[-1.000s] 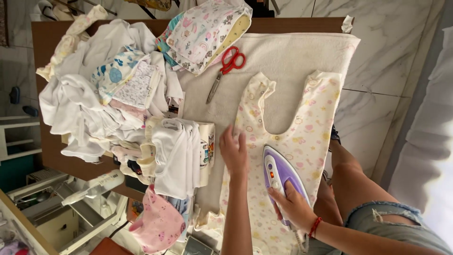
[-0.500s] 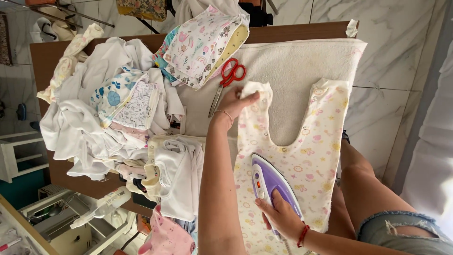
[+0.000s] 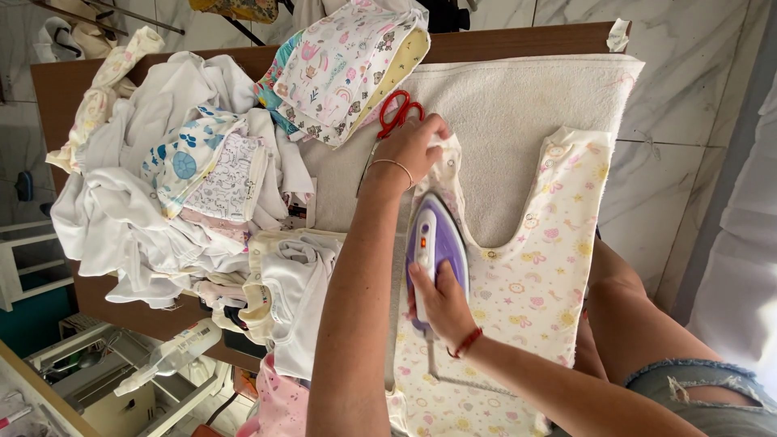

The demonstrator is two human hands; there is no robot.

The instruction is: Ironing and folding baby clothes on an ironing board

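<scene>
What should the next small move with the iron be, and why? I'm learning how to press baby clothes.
Probably glide the iron forward along the strap toward the left hand. The right hand grips its handle, its tip points up the left strap of the printed garment, and the left hand pins that strap's end flat on the towel, holding the cloth taut ahead.

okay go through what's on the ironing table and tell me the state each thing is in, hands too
Left hand: pinching the garment's shoulder strap.
Right hand: gripping the iron's handle.
Iron: flat on the garment.
Patterned baby garment: spread flat on the towel.
Towel: laid out flat.
Red scissors: closed, lying flat.
Clothes pile: crumpled, unfolded.
</scene>
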